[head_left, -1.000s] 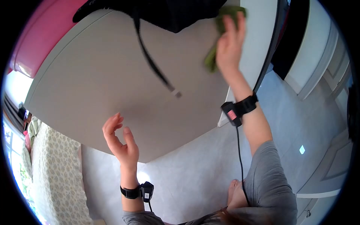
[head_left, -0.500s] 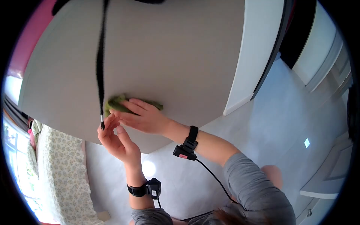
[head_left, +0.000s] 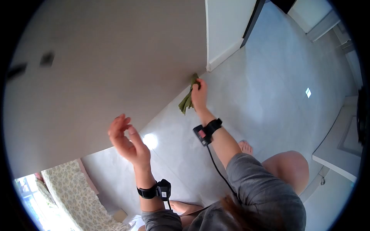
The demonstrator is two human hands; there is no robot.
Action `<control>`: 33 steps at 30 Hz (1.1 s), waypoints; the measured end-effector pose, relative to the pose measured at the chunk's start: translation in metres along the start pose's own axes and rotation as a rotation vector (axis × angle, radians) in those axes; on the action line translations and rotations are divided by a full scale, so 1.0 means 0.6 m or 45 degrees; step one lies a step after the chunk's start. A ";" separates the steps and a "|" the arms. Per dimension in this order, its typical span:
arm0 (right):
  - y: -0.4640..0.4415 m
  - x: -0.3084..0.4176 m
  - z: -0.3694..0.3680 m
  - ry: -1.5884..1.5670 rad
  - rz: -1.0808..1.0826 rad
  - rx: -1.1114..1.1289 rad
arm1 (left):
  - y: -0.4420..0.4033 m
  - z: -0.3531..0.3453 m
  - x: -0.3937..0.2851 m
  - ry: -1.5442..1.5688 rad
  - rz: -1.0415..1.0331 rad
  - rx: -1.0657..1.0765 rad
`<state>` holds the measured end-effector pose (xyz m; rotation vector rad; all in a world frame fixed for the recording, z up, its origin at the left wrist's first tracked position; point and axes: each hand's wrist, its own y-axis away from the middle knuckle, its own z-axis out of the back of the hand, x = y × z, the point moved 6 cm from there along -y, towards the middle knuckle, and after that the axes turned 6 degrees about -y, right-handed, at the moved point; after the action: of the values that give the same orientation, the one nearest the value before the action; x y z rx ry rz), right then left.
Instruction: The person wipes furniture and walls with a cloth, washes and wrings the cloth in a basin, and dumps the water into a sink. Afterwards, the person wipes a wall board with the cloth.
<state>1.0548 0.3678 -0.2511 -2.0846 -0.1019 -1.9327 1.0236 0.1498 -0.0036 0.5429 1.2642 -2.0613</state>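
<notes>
My right hand (head_left: 199, 95) is closed on a crumpled green cloth (head_left: 186, 102). Part of the cloth hangs below the fingers, and its upper end is by the bottom edge of a large grey-beige panel (head_left: 115, 61), close to the corner. Whether it touches the panel there I cannot tell. My left hand (head_left: 129, 142) is raised in front of the panel's lower part, fingers loosely curved and apart, with nothing in it. Each wrist wears a black strap with a small box, the right one (head_left: 208, 131) trailing a cable.
Pale glossy floor (head_left: 269, 84) stretches right of the panel. A white wall end (head_left: 223, 34) adjoins it. At lower left is a flower-patterned cover (head_left: 73, 188) by a bright window. A white cabinet door (head_left: 335, 154) stands at right. Blurred dark shapes (head_left: 47, 59) are at upper left.
My right hand has moved right with the cloth, down to the panel's bottom corner. The black cord by my left hand no longer hangs there. The view has shifted towards the floor.
</notes>
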 end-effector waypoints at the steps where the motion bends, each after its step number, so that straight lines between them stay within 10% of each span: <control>1: -0.013 -0.051 0.016 -0.059 -0.396 0.003 | 0.009 -0.010 0.004 0.006 0.010 0.004; 2: -0.013 -0.098 0.028 -0.121 -0.795 0.002 | 0.019 -0.026 0.009 -0.030 0.027 0.094; 6: -0.077 -0.047 0.051 0.066 -0.493 0.002 | 0.055 -0.050 0.027 -0.066 0.088 0.264; 10: -0.091 -0.098 0.031 -0.369 -0.776 -0.240 | 0.087 -0.047 0.044 -0.112 0.240 0.299; 33: -0.100 -0.043 0.030 -0.022 -1.036 -0.087 | 0.098 -0.114 0.067 0.082 0.331 0.410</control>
<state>1.0548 0.4339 -0.2676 -2.3123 -1.0417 -2.3417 1.0380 0.1795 -0.0971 0.8764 0.8456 -2.0448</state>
